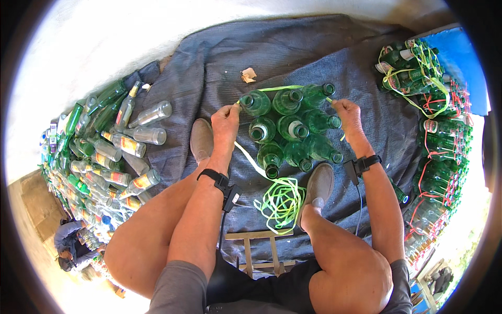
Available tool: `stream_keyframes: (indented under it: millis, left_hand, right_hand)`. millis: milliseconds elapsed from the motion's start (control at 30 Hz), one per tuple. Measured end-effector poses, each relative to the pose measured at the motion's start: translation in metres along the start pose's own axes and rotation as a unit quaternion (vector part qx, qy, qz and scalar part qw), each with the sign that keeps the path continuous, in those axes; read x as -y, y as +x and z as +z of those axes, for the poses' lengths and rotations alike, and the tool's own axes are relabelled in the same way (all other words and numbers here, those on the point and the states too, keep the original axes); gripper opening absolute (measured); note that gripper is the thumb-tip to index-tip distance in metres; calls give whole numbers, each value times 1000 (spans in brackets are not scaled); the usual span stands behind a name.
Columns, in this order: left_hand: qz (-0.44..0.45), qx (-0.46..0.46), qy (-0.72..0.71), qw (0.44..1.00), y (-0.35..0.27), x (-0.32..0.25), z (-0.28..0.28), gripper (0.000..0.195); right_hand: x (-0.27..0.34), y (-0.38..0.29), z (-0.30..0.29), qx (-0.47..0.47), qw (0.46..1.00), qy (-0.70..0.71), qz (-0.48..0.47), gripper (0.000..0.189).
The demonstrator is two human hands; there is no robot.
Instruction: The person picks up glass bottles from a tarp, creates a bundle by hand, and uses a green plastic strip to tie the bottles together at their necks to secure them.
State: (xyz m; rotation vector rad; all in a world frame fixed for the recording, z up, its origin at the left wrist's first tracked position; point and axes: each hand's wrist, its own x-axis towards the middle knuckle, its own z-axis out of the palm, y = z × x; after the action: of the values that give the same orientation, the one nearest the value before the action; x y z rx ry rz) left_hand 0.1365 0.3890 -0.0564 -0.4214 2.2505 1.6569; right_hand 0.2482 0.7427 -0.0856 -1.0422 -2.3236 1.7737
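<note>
Several green glass bottles (289, 103) stand in a tight cluster on a dark woven sheet (219, 59), mouths up. A yellow-green plastic strap (280, 88) passes behind the far side of the cluster. My left hand (226, 125) pinches this strap at the cluster's far left corner. At the far right corner, my right hand (350, 117) grips the strap's other side between thumb and fingers. From my left hand the strap trails down towards a loose tangle of strap (282, 202) between my feet, on the near side of the bottles.
Loose bottles (113, 157) are heaped at left, with another person (74, 245) beyond. At right stand bundles of bottles (435, 176) tied with red strap; a bundle with yellow-green strap (411, 70) lies behind. My shoes (319, 184) flank the cluster. A wooden frame (259, 235) is near me.
</note>
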Motion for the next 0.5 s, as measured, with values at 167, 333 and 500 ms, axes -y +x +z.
stream_keyframes:
  millis: [167, 333, 500]
  left_hand:
    - [-6, 15, 14, 1000, 11, 11, 10, 30]
    - [-23, 25, 30, 999, 22, 30, 15, 28]
    - [-32, 32, 8, 999, 22, 38, 27, 25]
  right_hand:
    - [-39, 8, 3, 20, 999, 20, -15, 23]
    - [-50, 0, 9, 24, 999, 18, 21, 21]
    - [-55, -10, 3, 22, 999, 15, 29, 20]
